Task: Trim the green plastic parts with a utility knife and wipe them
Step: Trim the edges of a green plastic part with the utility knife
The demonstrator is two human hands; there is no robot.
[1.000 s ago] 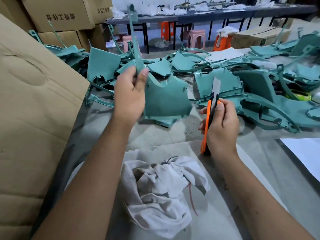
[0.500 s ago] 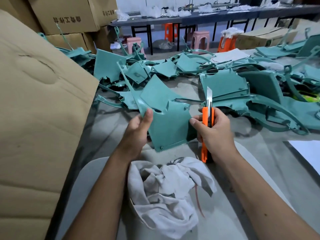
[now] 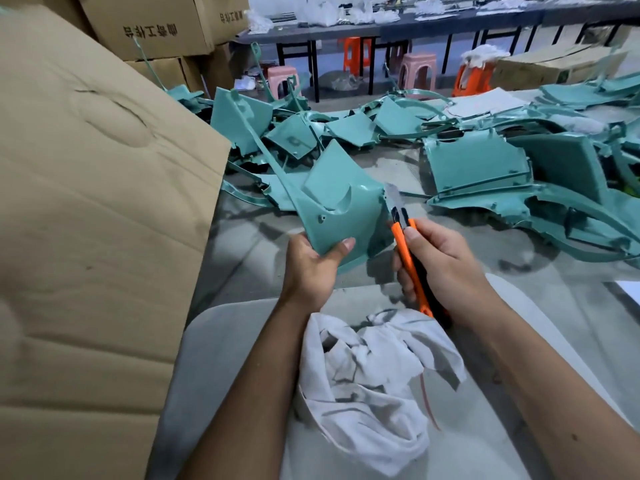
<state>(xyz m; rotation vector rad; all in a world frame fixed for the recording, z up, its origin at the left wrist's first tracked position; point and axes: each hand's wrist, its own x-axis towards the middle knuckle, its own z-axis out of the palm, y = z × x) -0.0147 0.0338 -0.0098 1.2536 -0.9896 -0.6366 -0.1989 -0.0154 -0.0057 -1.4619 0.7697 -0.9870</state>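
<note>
The left hand (image 3: 313, 263) grips a green part (image 3: 341, 211) by its near edge, above the bench (image 3: 249, 244). The right hand (image 3: 446, 268) grips the knife (image 3: 407, 247), blade at the part's right edge. A rag (image 3: 367, 382) lies near.

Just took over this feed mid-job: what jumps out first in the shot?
Centre frame, the left hand grips a green plastic part by its lower edge, while the right hand holds an orange utility knife with its blade up at the part's right edge. A crumpled white rag lies just below the hands, and a heap of green parts sprawls across the table behind.
</note>
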